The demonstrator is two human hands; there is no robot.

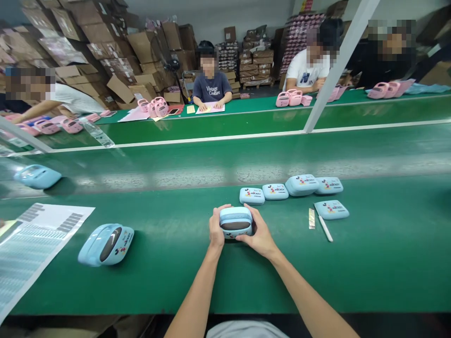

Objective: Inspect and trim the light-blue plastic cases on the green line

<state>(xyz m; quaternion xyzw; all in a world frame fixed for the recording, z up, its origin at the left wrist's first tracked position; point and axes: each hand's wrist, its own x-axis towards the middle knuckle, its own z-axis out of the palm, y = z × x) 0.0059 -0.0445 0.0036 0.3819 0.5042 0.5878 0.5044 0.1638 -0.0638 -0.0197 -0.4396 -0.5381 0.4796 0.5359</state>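
Observation:
A light blue case with a dark oval window (pixel 236 222) is held between my two hands above the green table (pixel 169 277). My left hand (pixel 216 229) wraps its left side, and my right hand (pixel 260 234) grips its right side with the thumb at the lower front. Beyond it and to the right, several flat blue pieces with Mickey prints (pixel 252 196) form a row. Another printed piece (pixel 331 210) lies nearer, beside a white pen-like tool (pixel 325 229) and a small pale strip (pixel 312 218). A similar blue case (pixel 106 245) rests on the left.
Printed sheets (pixel 45 239) cover the table's left side. Another blue item (pixel 38 177) sits on the belt (pixel 169 174). Across it, several people work among pink cases (pixel 158 107); a slanted metal post (pixel 338 70) rises at the right.

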